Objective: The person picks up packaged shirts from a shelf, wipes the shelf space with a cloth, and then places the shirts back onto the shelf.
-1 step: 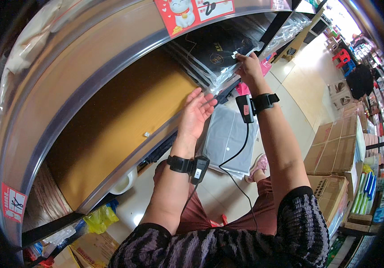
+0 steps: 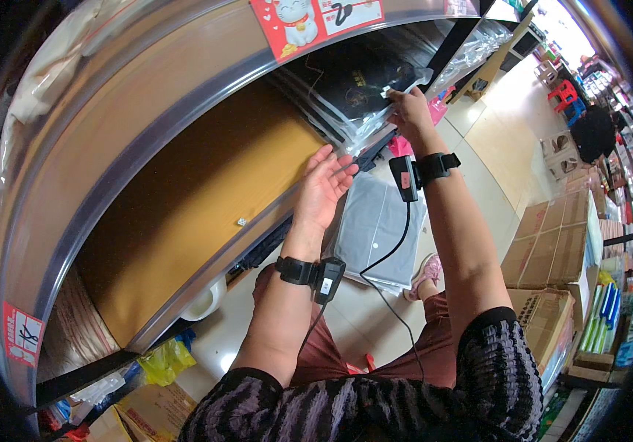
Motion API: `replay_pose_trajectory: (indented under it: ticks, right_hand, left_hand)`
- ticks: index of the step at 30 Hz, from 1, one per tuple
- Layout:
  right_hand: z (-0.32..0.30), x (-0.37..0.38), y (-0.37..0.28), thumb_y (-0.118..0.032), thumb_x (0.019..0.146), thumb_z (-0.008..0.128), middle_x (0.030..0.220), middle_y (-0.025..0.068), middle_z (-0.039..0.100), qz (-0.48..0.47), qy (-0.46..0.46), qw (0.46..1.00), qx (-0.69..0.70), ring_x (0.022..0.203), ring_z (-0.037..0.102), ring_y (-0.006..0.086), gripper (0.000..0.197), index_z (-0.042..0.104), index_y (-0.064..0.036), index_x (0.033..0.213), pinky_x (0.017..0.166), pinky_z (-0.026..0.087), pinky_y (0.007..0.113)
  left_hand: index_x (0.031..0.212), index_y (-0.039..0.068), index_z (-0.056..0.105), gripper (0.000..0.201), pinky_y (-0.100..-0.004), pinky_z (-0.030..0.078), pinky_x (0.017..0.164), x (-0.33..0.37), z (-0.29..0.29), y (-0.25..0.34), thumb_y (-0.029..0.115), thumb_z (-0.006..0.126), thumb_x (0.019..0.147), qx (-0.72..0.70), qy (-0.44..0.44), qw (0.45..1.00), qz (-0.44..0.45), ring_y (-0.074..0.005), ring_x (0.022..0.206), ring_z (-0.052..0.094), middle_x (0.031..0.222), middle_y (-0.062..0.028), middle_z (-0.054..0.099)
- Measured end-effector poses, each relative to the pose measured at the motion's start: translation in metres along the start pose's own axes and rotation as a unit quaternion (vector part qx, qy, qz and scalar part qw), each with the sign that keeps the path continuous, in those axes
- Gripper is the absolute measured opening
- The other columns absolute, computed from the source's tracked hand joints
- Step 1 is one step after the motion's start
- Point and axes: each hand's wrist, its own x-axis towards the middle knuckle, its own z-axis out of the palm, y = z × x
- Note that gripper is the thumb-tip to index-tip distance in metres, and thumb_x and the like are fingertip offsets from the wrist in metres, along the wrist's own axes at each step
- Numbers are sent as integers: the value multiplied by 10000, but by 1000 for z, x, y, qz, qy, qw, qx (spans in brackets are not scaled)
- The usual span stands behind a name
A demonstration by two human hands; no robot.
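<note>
Dark garments in clear plastic bags (image 2: 357, 85) lie stacked on a shelf at the upper middle. My right hand (image 2: 409, 110) is closed on the near right corner of the top bag, by a small white tag. My left hand (image 2: 325, 183) is at the shelf's front edge, palm up, fingers apart and slightly curled, next to the near left corner of the stack. Nothing lies in its palm. A black strap with a small device sits on each wrist, with a cable running down.
The wooden shelf board (image 2: 206, 191) has a clear plastic front edge and a small white piece (image 2: 241, 222) on it. A curved upper shelf edge (image 2: 147, 103) hangs above. Grey packaged goods (image 2: 379, 228) lie on the floor below. Cardboard boxes (image 2: 552, 243) stand at right.
</note>
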Motion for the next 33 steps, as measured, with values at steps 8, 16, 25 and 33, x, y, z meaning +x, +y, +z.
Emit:
replay_pose_trajectory:
  ticks: [8, 16, 25, 33]
  right_hand:
    - [-14, -5, 10, -139, 794, 558, 926, 96, 543, -21, -46, 996, 75, 721, 556, 189, 277, 450, -16, 1018, 555, 511, 352]
    - [-41, 4, 48, -320, 815, 500, 1240, 234, 362, -353, -23, 748, -562, 1122, 361, 413, 423, 432, -165, 1203, 936, 319, 437]
    - [-85, -43, 71, -246, 767, 566, 1011, 186, 563, -191, 23, 922, -337, 939, 545, 281, 397, 505, -25, 1091, 810, 422, 330]
    - [-205, -203, 269, -209, 706, 646, 745, 141, 597, 289, 30, 884, -367, 692, 584, 206, 315, 575, 41, 885, 619, 476, 316]
  left_hand:
    - [1143, 69, 416, 329, -279, 466, 686, 1, 2, -4, 163, 483, 836, 19, 7, 1000, -1, -225, 858, 567, 970, -123, 553]
    - [1169, 58, 385, 351, -300, 465, 715, 3, 11, -8, 144, 462, 837, 26, -5, 1000, 2, -242, 883, 559, 989, -145, 548]
    - [1186, 63, 367, 384, -276, 472, 678, 5, 0, -9, 156, 489, 834, 69, -1, 998, -14, -216, 836, 576, 976, -131, 553]
    - [1048, 62, 422, 260, -285, 479, 664, 0, 6, -23, 109, 520, 811, 105, 50, 993, 0, -229, 824, 577, 913, -123, 553]
